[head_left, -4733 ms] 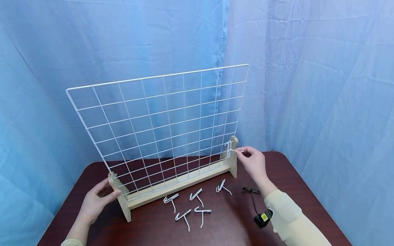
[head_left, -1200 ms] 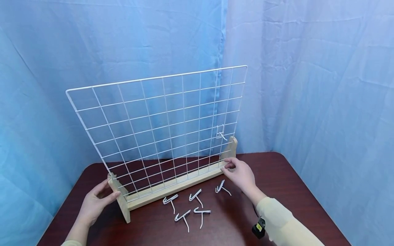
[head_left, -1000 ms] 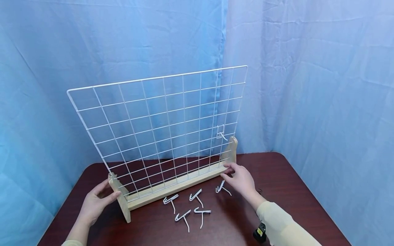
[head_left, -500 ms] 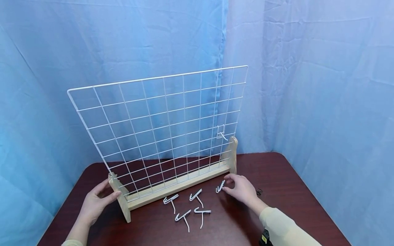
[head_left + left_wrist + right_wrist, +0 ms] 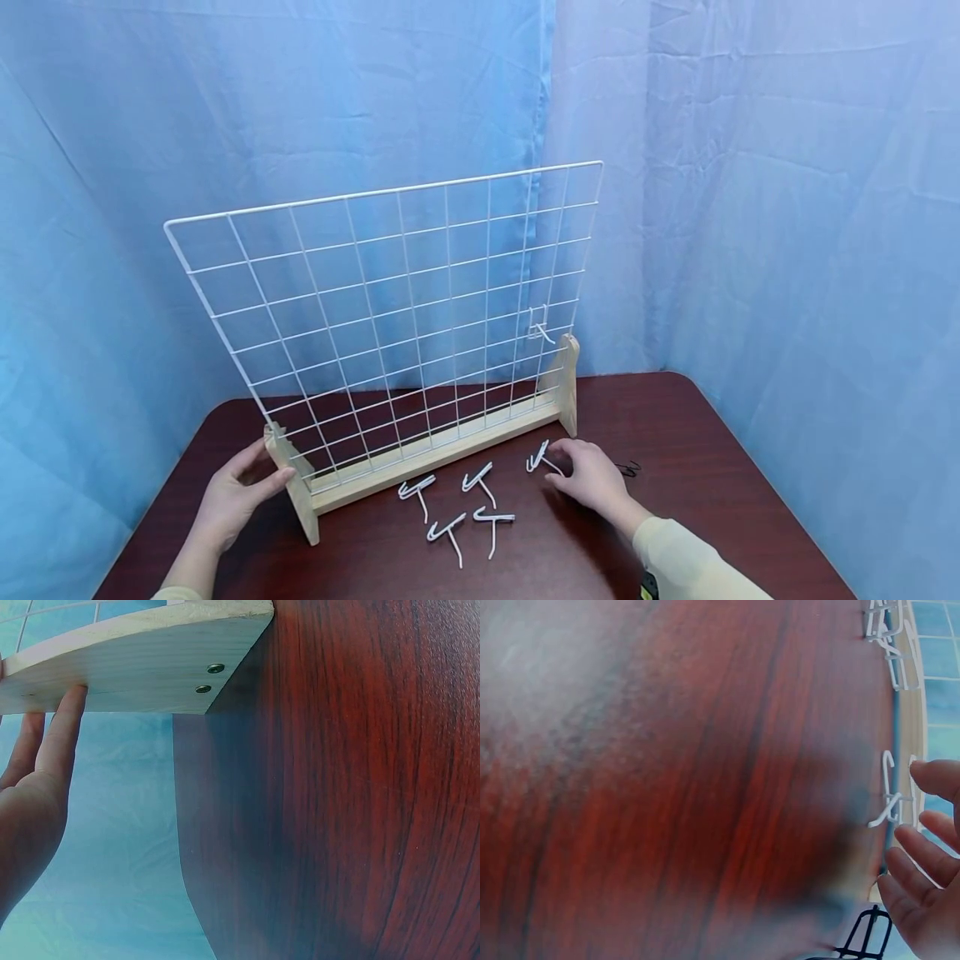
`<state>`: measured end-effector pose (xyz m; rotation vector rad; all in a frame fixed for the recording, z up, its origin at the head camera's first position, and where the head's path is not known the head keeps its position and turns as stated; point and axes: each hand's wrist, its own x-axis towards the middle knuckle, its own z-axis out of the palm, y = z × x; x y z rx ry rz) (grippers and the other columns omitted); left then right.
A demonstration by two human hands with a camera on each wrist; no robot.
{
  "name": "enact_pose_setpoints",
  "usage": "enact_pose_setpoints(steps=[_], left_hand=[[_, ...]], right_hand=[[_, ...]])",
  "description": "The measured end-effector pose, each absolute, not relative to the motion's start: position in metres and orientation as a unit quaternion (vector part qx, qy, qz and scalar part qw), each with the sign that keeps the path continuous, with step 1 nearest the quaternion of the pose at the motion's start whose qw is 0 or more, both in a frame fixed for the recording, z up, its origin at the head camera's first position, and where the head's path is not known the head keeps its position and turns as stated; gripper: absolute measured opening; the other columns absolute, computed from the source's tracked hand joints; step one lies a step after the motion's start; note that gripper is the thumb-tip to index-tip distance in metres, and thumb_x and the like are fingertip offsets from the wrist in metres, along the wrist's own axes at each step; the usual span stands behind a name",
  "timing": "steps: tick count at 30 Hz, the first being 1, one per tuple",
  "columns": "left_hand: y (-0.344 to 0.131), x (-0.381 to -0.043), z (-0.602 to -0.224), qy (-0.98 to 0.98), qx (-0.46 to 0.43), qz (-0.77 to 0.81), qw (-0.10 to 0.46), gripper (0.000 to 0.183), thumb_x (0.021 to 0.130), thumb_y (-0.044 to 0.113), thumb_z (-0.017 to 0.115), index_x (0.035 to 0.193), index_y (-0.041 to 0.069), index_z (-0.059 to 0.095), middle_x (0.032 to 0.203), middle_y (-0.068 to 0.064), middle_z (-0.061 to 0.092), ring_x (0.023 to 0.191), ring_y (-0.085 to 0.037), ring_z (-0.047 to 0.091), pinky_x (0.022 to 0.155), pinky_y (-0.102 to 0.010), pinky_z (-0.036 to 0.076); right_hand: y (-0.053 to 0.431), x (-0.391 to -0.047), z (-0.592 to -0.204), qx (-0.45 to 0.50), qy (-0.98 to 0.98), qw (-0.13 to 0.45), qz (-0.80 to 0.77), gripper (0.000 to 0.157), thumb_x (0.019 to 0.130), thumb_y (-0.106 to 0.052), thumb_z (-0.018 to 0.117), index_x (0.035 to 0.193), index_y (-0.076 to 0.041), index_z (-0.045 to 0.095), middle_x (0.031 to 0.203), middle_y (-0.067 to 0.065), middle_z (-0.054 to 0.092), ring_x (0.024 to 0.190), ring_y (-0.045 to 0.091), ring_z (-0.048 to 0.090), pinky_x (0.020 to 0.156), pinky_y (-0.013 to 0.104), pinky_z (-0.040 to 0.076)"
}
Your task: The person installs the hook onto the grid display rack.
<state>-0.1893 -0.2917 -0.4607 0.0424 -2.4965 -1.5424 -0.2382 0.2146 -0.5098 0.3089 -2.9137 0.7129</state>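
A white wire grid panel [image 5: 408,292] stands upright in a pale wooden stand [image 5: 442,447]. My left hand [image 5: 228,502] grips the stand's left side board, thumb in front. In the left wrist view, fingers [image 5: 64,739] touch the board's outer face [image 5: 142,671]. A white wire hook [image 5: 537,458] lies on the table before the stand's right end. Thumb and fingers of my right hand [image 5: 592,477] are parted at its prong; contact is unclear. The right wrist view shows spread fingers beside this hook [image 5: 891,795]. Another white hook [image 5: 539,323] hangs low on the grid's right side.
Several more white hooks [image 5: 447,531] lie on the dark red-brown table [image 5: 360,567], in front of the stand. A black wire piece [image 5: 628,470] shows just right of my right hand. Blue curtains [image 5: 810,208] hang behind and at the sides.
My right hand held a hook by the stand's right end; that hook now hangs on the grid. The right hand has come down to a hook on the table. My left hand stays put.
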Motion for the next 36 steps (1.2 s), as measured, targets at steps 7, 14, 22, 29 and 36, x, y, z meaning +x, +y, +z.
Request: enact_pose_setpoints(steps=[7, 14, 22, 29, 36], left_hand=[[-0.292, -0.190, -0.462, -0.845, 0.016, -0.525, 0.099, 0.068, 0.088, 0.016, 0.078, 0.144, -0.003, 0.045, 0.104, 0.036, 0.050, 0.098, 0.016, 0.046, 0.077, -0.011, 0.046], [-0.292, -0.190, -0.461, -0.853, 0.021, -0.513, 0.097, 0.068, 0.088, 0.016, 0.078, 0.144, -0.003, 0.046, 0.111, 0.023, 0.055, 0.098, 0.016, 0.046, 0.077, -0.010, 0.045], [-0.291, -0.189, -0.460, -0.868, 0.035, -0.489, 0.081, 0.070, 0.089, 0.021, 0.077, 0.147, 0.000, 0.043, 0.132, -0.024, 0.054, 0.099, 0.013, 0.043, 0.077, -0.015, 0.046], [-0.291, -0.188, -0.459, -0.869, 0.040, -0.487, 0.075, 0.071, 0.089, 0.022, 0.076, 0.148, 0.000, 0.042, 0.133, -0.025, 0.054, 0.108, -0.006, 0.048, 0.077, -0.016, 0.045], [-0.290, -0.189, -0.458, -0.865, 0.039, -0.494, 0.076, 0.070, 0.089, 0.021, 0.077, 0.147, 0.000, 0.043, 0.132, -0.025, 0.054, 0.100, 0.008, 0.045, 0.077, -0.016, 0.046]], right_hand=[[0.214, -0.237, -0.516, 0.094, -0.965, 0.050, 0.238, 0.037, 0.074, -0.025, 0.087, 0.107, -0.017, 0.071, 0.100, -0.002, 0.068, 0.099, 0.024, 0.062, 0.084, 0.044, 0.050], [0.215, -0.234, -0.520, 0.106, -0.965, 0.061, 0.234, 0.038, 0.074, -0.023, 0.087, 0.108, -0.015, 0.072, 0.101, -0.001, 0.068, 0.101, 0.027, 0.060, 0.086, 0.044, 0.049], [0.216, -0.235, -0.525, 0.117, -0.963, 0.078, 0.231, 0.042, 0.073, -0.021, 0.087, 0.111, -0.011, 0.073, 0.105, 0.003, 0.068, 0.103, 0.029, 0.060, 0.089, 0.044, 0.048], [0.216, -0.234, -0.529, 0.116, -0.964, 0.090, 0.223, 0.042, 0.073, -0.022, 0.087, 0.112, -0.012, 0.074, 0.105, 0.004, 0.066, 0.100, 0.029, 0.059, 0.085, 0.045, 0.049], [0.217, -0.234, -0.531, 0.119, -0.963, 0.103, 0.219, 0.041, 0.073, -0.021, 0.087, 0.112, -0.011, 0.075, 0.102, 0.004, 0.064, 0.097, 0.028, 0.058, 0.081, 0.045, 0.049]])
